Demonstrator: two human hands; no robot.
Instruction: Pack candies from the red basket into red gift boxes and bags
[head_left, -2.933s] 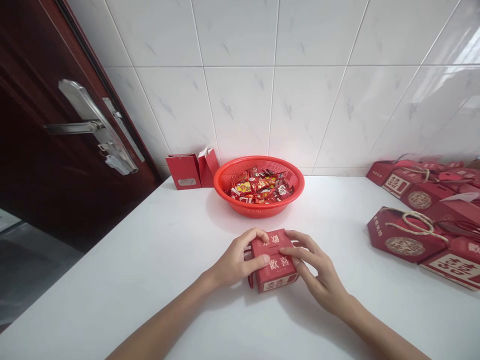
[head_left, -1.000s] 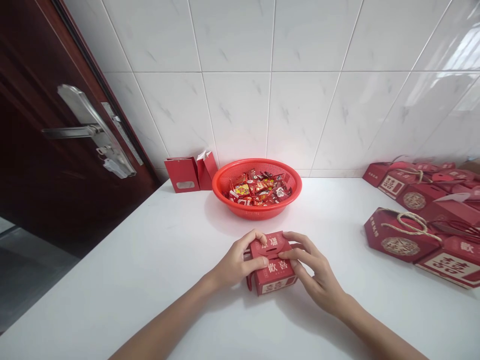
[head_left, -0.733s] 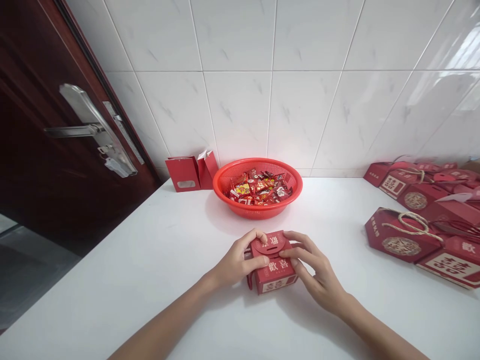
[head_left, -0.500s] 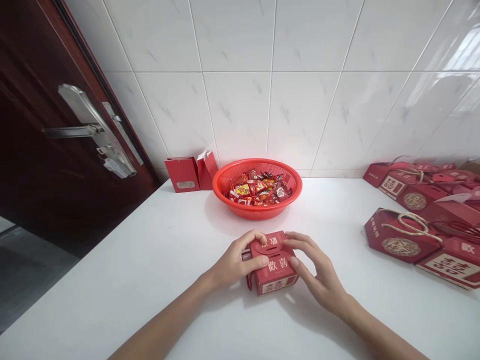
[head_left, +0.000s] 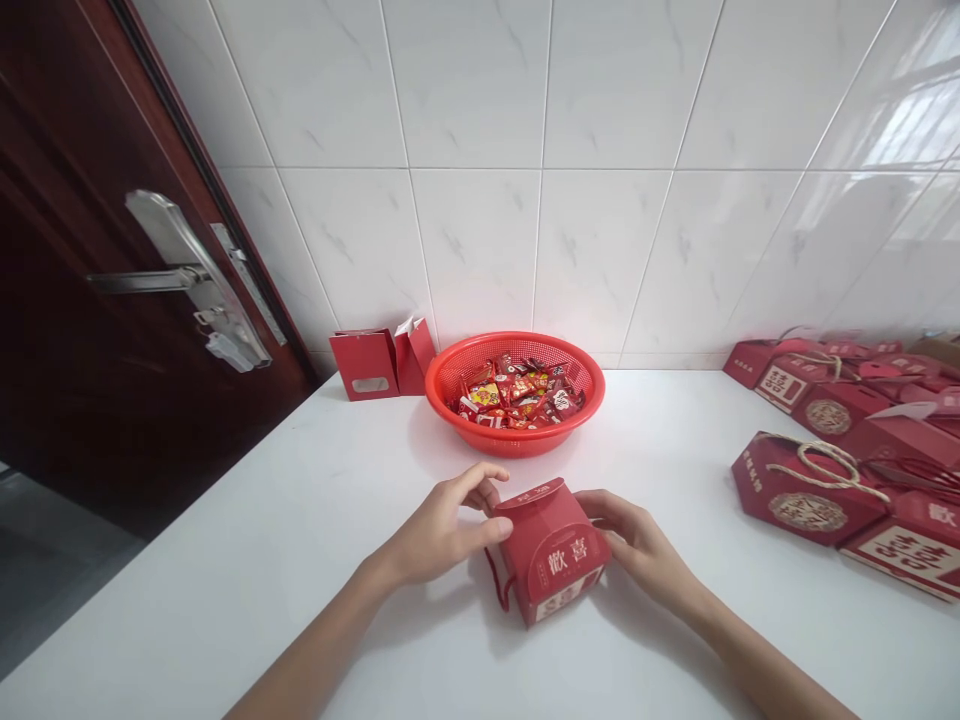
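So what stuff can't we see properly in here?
All in the head view:
Inside the red box between the hands: its own panels hide it.
Some fingertips of the right hand: behind that box.
Bottom of the basket: covered by wrapped sweets, whose small print is too tiny to read.
The rest of the door: cut off by the left edge.

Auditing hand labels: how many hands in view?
2: left hand at the left of the nearest red box, right hand at its right, partly hidden by it. No others show.
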